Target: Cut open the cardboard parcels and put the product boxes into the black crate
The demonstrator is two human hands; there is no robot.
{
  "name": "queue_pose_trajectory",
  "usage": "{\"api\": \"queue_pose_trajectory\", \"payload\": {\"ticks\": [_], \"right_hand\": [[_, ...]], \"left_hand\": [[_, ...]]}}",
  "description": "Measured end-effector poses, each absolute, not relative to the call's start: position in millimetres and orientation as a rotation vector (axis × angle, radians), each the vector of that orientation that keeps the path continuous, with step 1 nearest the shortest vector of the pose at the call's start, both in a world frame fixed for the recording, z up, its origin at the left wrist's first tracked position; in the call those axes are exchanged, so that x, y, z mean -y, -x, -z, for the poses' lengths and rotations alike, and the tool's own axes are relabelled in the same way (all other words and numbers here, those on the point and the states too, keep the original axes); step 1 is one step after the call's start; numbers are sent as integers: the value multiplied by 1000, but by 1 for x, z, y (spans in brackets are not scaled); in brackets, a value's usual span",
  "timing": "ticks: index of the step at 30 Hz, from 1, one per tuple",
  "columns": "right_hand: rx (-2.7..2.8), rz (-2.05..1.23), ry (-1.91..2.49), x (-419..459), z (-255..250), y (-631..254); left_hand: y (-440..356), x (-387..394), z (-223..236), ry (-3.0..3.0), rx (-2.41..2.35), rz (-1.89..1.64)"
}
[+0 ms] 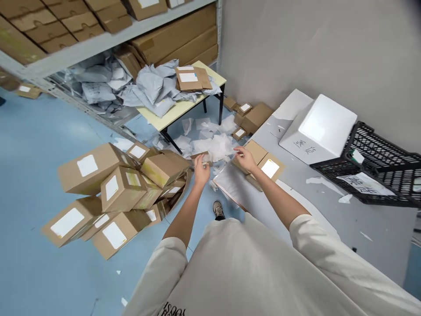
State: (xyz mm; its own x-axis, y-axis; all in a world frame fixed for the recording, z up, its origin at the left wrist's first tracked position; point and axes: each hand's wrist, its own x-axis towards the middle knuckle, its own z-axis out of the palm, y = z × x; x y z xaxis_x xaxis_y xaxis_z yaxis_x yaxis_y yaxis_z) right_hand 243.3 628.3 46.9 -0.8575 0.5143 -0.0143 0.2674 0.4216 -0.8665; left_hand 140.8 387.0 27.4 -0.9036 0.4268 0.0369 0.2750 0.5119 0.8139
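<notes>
My left hand (201, 171) is raised over the floor at the table's left edge, fingers curled with the thumb near them. Something pale and thin may be at its fingertips, but I cannot make it out against the paper scraps (215, 147) behind. My right hand (245, 159) has thumb and forefinger pinched together, just above the left edge of a cardboard box (258, 151). Whatever is in the pinch is too small to tell. Beside it, a box flap carries a white label (270, 168). A glossy pale sheet (232, 182) covers the table corner below my hands.
Labelled cartons (123, 186) are piled on the blue floor at left. Grey mailer bags (151, 85) heap on a low yellow table (197, 97) by the shelving (82, 48). A white foam box (315, 127) and black crate (378, 164) stand on the grey table (322, 219).
</notes>
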Motion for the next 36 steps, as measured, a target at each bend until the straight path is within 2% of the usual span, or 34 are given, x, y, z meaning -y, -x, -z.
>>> {"api": "queue_pose_trajectory", "payload": {"ticks": [8, 16, 20, 29, 36], "right_hand": [[2351, -1315, 905, -675, -52, -328], [2254, -1217, 1243, -712, -32, -430], [2297, -1190, 1278, -733, -18, -469], [2459, -1277, 1241, -786, 13, -483], [2529, -1263, 1062, -803, 32, -488]], "left_hand": [[-181, -461, -25, -851, -2322, -1366], [-254, -521, -11, -1033, -2109, -1230], [-291, -542, -8, -1028, -2057, -1167], [-360, -549, -5, -924, -2192, -1001], [-399, -555, 4, -966, -2213, -1037]]}}
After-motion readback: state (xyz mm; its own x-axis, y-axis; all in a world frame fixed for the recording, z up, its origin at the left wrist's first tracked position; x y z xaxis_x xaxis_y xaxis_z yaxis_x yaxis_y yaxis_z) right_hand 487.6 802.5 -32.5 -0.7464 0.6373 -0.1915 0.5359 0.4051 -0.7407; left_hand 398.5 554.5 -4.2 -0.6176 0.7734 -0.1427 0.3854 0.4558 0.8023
